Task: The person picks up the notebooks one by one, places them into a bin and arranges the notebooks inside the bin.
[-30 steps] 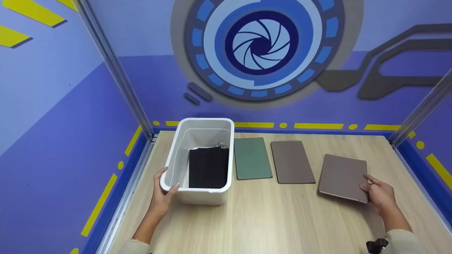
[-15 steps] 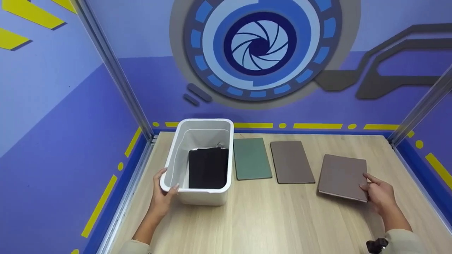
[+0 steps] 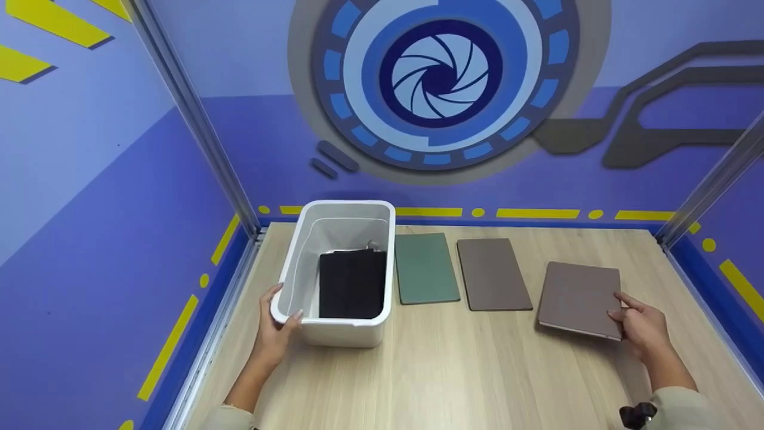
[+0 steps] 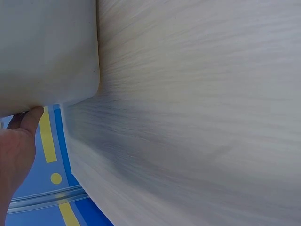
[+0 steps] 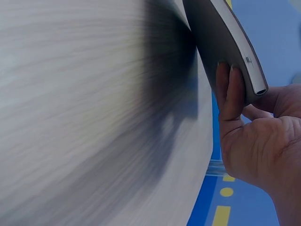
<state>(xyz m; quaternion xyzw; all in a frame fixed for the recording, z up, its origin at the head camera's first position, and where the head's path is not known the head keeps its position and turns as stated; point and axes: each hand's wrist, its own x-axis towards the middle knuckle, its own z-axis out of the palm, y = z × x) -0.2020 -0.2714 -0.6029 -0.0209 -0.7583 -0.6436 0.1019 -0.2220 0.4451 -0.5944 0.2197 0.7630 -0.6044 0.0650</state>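
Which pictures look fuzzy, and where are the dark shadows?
Right wrist view: the table looks smeary, with a dark shadow beside the brown notebook in the right hand; left wrist view: smeary wood again, a softer shadow near the bin; head view: clearest, crisp edges on the green notebook.

Beige left sleeve (image 3: 228,418), matching right sleeve (image 3: 686,409), small black device (image 3: 637,416) beside it

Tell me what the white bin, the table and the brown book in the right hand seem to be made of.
Bin: probably plastic, smooth and faintly shiny, with a rounded, moulded-looking rim.
Table: wood or wood-look laminate, fairly matt, with pale streaky grain.
Book: likely paper pages, showing as a pale edge between matt covers; card or imitation leather, I can't tell.
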